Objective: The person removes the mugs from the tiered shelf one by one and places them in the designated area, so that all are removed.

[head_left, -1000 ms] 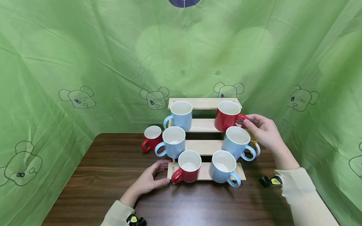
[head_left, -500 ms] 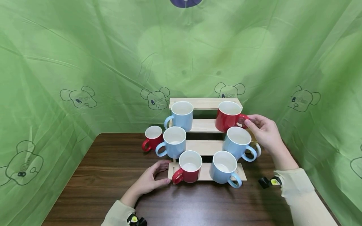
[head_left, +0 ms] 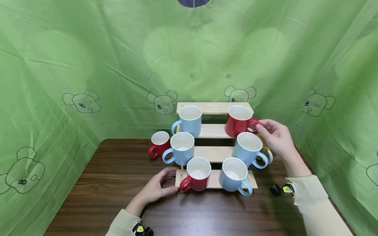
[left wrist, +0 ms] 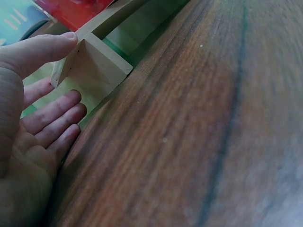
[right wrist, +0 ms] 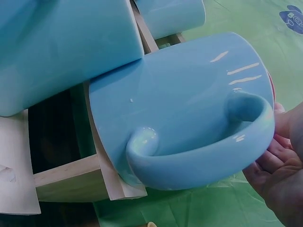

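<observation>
On the second shelf from the top of a stepped wooden rack, a red mug stands at the right. Thumb and fingers of my right hand pinch its handle. In the right wrist view a light blue mug hides nearly all of it. My left hand holds the lowest shelf's left end; the left wrist view has the thumb on one side of the board and a finger on the other. Beside that hand, a red mug and a light blue mug share this shelf.
More light blue mugs stand on the middle shelves, one at upper left, others below. A small red mug is on the table left of the rack. A yellowish mug is partly hidden at right. Green cloth hangs behind.
</observation>
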Demonstrator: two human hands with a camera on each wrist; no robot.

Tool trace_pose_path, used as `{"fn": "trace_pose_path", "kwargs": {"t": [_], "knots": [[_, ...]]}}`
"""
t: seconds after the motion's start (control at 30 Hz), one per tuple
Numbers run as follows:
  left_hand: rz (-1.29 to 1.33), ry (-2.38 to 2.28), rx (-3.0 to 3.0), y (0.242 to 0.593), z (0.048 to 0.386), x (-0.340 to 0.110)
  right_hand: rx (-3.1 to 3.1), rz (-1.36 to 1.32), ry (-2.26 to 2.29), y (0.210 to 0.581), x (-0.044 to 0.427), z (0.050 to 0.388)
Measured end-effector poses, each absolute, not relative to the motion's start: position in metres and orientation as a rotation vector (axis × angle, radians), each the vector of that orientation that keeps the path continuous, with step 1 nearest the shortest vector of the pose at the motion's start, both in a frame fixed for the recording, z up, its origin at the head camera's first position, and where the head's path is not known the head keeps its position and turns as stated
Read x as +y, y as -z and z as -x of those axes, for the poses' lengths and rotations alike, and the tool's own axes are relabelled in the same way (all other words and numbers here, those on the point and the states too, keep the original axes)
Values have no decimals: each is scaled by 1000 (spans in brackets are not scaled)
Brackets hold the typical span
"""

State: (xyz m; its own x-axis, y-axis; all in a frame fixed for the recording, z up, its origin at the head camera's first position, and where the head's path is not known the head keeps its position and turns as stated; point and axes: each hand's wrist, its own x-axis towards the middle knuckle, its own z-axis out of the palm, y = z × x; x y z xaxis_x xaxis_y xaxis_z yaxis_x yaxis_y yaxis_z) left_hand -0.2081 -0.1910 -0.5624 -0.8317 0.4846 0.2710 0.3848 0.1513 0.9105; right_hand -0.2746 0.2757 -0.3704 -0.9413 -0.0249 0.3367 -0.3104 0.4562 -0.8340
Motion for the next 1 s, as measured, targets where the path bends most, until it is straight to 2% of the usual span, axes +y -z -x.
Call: {"fn": "trace_pose_path", "kwargs": {"t": [0.63, 1.0], "knots": [[-874, -1781, 2327, 559, 207, -190, -2376, -301, -1544, 369, 274, 277], [-870, -1767, 2341, 560, 207, -191, -2162, -385, -1759, 361, 271, 279]]}}
